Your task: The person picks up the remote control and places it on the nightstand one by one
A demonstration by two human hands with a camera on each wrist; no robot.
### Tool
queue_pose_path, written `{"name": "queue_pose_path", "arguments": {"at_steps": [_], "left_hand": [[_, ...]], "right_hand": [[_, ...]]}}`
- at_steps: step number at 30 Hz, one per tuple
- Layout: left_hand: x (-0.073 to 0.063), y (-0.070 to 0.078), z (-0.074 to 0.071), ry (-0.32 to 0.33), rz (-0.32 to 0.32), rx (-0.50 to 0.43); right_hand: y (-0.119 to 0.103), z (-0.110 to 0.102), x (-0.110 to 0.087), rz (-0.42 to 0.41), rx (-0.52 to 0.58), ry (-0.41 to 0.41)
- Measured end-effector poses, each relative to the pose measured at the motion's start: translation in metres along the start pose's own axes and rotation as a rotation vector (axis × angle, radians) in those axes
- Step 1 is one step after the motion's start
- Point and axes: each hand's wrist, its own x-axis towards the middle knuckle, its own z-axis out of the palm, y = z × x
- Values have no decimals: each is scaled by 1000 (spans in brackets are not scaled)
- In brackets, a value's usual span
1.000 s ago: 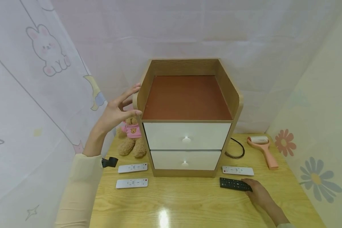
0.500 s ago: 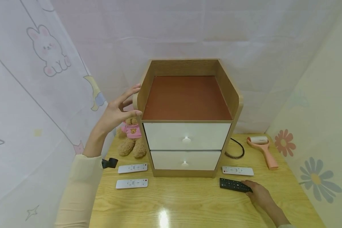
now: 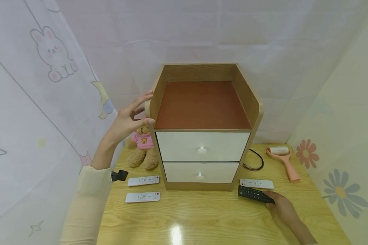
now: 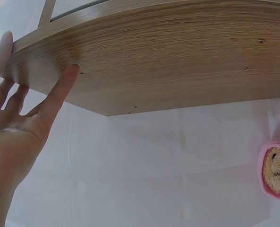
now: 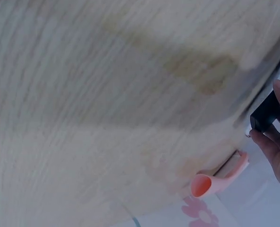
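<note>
While pale cloth (image 3: 196,41) walls in the scene on 3 sides, printed with a rabbit and stars at left and flowers at right, the yellow wood-grain bench (image 3: 171,214) catches a bright glare near its front. At centre stands the wooden cabinet (image 3: 184,148) with 2 white drawers, and the left hand (image 3: 124,124), fingers spread and loosely extended, touches its left side wall. Over on the right, the right hand (image 3: 281,207) grips the black remote (image 3: 253,194) by its near end, just in front of a white remote (image 3: 257,183); whether it touches the bench, I can't tell.

Now the hidden bits: the left hand partly covers the teddy bear (image 3: 144,149), the cabinet hides part of the coiled cord (image 3: 254,167), and the right-wrist view cuts off hand and remote at its edge. Button markings are too small to read; the bear's pink top carries a bear-face badge.
</note>
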Motion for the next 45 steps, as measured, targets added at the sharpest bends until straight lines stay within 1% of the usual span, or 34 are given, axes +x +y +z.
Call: {"name": "queue_pose_path", "arguments": {"at_steps": [7,13,20,22,28,36,43,45], "left_hand": [[2,-1,3,-11,26,-28],[2,1,4,-9,23,-19],[4,1,5,-10,56,-40],[4,1,6,-8,61,-43],[1,-2,5,3,53,-39],[2,-3,6,-9,61,-59],[5,-5,8,-24,71,-74],[5,-6,9,-26,75,-80]], "right_hand": [[-1,-21,5,-41,-23,67],[-1,-39,10,-92,-32,174],[-2,-63,16,-92,-61,245],[-3,-71,19,-106,-66,274],[-6,-89,27,-142,-63,335],[-15,-117,37,-200,-78,432],[-16,-141,44,-192,-85,471],[-17,-147,45,-197,-91,496]]}}
